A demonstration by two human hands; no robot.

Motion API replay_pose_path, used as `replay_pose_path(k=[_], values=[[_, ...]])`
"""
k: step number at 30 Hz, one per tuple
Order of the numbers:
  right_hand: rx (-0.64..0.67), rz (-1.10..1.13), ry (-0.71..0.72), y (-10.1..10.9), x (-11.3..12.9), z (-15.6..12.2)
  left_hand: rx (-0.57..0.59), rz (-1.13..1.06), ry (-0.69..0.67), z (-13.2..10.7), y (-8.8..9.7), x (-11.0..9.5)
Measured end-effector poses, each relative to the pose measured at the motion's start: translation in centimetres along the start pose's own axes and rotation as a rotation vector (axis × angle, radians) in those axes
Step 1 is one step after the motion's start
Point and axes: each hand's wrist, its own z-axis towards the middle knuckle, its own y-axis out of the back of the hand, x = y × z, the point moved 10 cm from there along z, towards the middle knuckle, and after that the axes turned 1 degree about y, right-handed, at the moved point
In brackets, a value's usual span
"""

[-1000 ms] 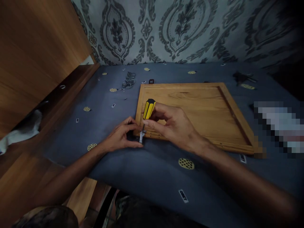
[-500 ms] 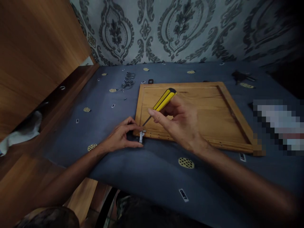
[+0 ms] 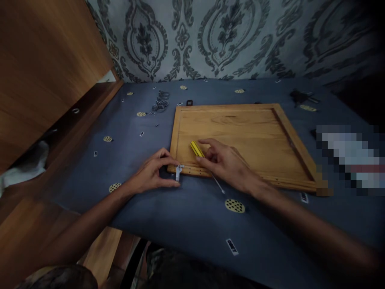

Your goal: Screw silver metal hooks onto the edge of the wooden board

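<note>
A shallow wooden panel with a raised frame [image 3: 240, 124] lies flat on the cloth. At its near left corner sits a small metal hinge [image 3: 178, 173], and my left hand [image 3: 153, 172] is closed round it, index finger on the panel side and thumb on the near side. My right hand [image 3: 225, 162] rests low over the panel's near edge, with a yellow-handled screwdriver [image 3: 197, 149] between thumb and fingers. The screwdriver's handle points to the far left, and its thin shaft slants out below the hand toward me. Small dark holes run along the near rail.
Several wire-like metal pieces [image 3: 161, 102] lie at the far left of the blue patterned cloth [image 3: 168, 216]. A dark object [image 3: 302, 97] is at the far right. A blurred-out item [image 3: 349, 156] lies right of the panel. A wooden cabinet side [image 3: 45, 60] rises at left.
My right hand has dropped toward the panel. The screwdriver has swung round: its tip was by the hinge and now points toward me, away from it. My left hand stays at the hinge.
</note>
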Motion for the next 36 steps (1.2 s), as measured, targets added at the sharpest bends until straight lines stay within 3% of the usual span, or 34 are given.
replay_pose_path(k=[8,13,15,25,36], values=[[-0.114,-0.372,0.120,0.2,2.3,-2.1,0.005,0.022,-0.001,0.0,0.0,-0.2],[-0.146,-0.487,0.614,-1.8,7.9,-4.8,0.001,0.015,0.000,0.0,0.0,-0.2],[-0.098,-0.453,0.700,-2.7,8.4,-5.5,0.005,0.022,0.005,0.0,0.0,-0.2],[-0.003,-0.423,0.676,-4.0,6.7,-5.5,0.014,0.038,-0.002,0.0,0.0,-0.4],[0.126,-0.484,0.630,-4.4,7.0,-5.0,0.015,0.059,0.022,0.0,0.0,-0.5]])
